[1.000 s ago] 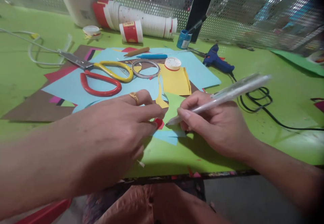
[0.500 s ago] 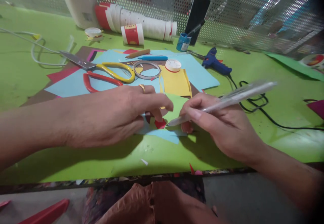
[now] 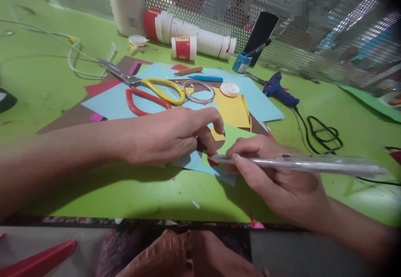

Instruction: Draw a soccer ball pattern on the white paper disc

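Note:
My left hand [image 3: 175,134] reaches in from the left, fingers bent, with one fingertip pressing a small red paper piece [image 3: 214,163] down on the light green paper [image 3: 238,135]. In my right hand [image 3: 278,185] a clear pen [image 3: 316,165] is pinched between thumb and fingers. Its tip touches the red piece beside the left fingertip, and its shaft lies nearly level, pointing right. Below these papers is a light blue sheet [image 3: 191,163]. A small yellow paper piece [image 3: 216,134] shows just past my left fingers. My left thumb is hidden.
Scissors [image 3: 133,80], a tape ring [image 3: 199,91] and a blue pen [image 3: 206,78] lie on paper sheets behind my hands. A glue gun [image 3: 280,90] with its black cord is at right. Stacked paper cups [image 3: 197,36], a paint jar [image 3: 242,62] and a phone [image 3: 260,36] stand farther back.
The pen has swung lower, from slanting upward to nearly level, its tip now on the red piece. The view has shifted, so the table's things appear farther right.

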{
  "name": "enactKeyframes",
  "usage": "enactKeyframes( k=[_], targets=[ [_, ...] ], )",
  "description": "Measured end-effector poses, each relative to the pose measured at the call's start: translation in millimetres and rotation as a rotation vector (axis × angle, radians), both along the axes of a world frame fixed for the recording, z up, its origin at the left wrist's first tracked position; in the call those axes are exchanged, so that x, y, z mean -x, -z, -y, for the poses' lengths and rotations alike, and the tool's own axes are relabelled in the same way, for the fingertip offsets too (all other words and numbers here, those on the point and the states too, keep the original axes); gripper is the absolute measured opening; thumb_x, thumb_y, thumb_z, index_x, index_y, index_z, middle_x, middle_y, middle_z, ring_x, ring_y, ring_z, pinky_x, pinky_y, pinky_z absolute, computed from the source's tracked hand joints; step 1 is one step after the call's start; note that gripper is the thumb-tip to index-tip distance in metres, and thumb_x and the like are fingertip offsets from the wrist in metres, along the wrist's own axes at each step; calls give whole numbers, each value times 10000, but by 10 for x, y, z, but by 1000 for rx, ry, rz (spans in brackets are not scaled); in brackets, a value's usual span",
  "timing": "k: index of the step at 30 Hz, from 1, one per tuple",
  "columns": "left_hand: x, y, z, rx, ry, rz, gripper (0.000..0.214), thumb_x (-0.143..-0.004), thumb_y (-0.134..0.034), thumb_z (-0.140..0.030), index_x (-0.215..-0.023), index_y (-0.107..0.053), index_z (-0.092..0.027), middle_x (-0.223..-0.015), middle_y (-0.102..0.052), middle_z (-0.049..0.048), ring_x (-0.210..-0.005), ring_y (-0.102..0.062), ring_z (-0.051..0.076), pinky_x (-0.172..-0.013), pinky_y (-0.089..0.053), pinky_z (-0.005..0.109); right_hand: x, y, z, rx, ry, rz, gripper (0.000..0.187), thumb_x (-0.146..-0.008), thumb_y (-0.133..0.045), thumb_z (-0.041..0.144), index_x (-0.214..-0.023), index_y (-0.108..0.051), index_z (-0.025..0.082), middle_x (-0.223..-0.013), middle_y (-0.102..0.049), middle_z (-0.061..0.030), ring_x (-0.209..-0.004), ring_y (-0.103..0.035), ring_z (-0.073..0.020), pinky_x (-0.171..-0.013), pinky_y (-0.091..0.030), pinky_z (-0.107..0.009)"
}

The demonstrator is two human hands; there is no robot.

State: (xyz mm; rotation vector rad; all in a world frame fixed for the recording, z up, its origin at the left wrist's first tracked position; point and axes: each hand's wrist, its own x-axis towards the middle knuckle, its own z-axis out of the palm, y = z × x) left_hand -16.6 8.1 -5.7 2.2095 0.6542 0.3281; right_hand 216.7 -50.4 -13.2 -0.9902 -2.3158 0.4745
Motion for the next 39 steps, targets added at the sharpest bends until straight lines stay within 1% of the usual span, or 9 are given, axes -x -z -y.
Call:
enactKeyframes(
  k=[3, 6, 11, 17, 22, 29, 34, 39],
  targets=[
    [7, 10, 0, -15, 5, 15, 422, -738, -390, -38, -1109, -465, -223, -1068, -757, -3, -976, -682, 165, -817, -484, 265, 14, 2, 1, 5, 19, 2, 69, -957, -555, 207, -986, -615, 187, -800, -672, 50, -663, -614, -59, -620, -471, -161],
    [-6, 8, 11, -16, -8, 24, 415, -724, -393, -24, -1080, -474, -220, -1039, -764, -9, -955, -693, 160, -793, -483, 252, 15, 12, 6, -15, 49, 13, 60, -959, -554, 213, -953, -611, 196, -786, -678, 50, -656, -619, -67, -609, -472, -170],
    [-42, 6, 24, -28, -40, -4, 370, -738, -399, -7, -1036, -479, -211, -1004, -774, -5, -892, -705, 148, -737, -479, 230, 14, 26, 18, -35, 66, 26, 58, -954, -558, 222, -927, -604, 201, -769, -693, 52, -628, -627, -71, -583, -470, -176],
    [-31, -14, 31, -63, -31, -18, 350, -757, -401, -15, -1032, -492, -210, -1022, -772, 2, -896, -705, 147, -742, -494, 235, 14, 18, 12, -26, 64, 39, 51, -956, -546, 225, -935, -592, 219, -764, -692, 36, -616, -633, -109, -567, -484, -224],
    [-37, -29, 38, -51, -43, -14, 371, -730, -397, 4, -1010, -514, -210, -1012, -768, 0, -908, -706, 144, -747, -498, 229, 11, 16, 5, -37, 57, 67, 40, -957, -553, 222, -947, -591, 214, -775, -684, 37, -644, -630, -101, -583, -470, -220],
    [-49, -50, 59, -63, -55, -44, 363, -734, -404, 7, -994, -548, -202, -1001, -764, -9, -916, -700, 145, -744, -493, 233, 14, -19, 37, -121, 36, 155, 72, -958, -547, 234, -973, -610, 203, -821, -701, 28, -668, -650, -95, -599, -463, -228],
    [-52, -55, 72, -129, -70, -51, 354, -729, -410, 3, -975, -563, -200, -994, -764, -13, -905, -698, 152, -736, -488, 242, 76, -26, 32, -215, 37, 159, 99, -945, -526, 205, -927, -619, 180, -803, -733, -11, -685, -686, -118, -613, -497, -234],
    [-54, -67, 84, -137, -71, -70, 349, -737, -416, 2, -979, -575, -193, -994, -764, -4, -913, -695, 155, -731, -478, 241, 105, -59, 42, -228, 22, 170, 78, -913, -552, 178, -895, -628, 172, -773, -749, -29, -666, -705, -122, -610, -527, -216]
  ],
)
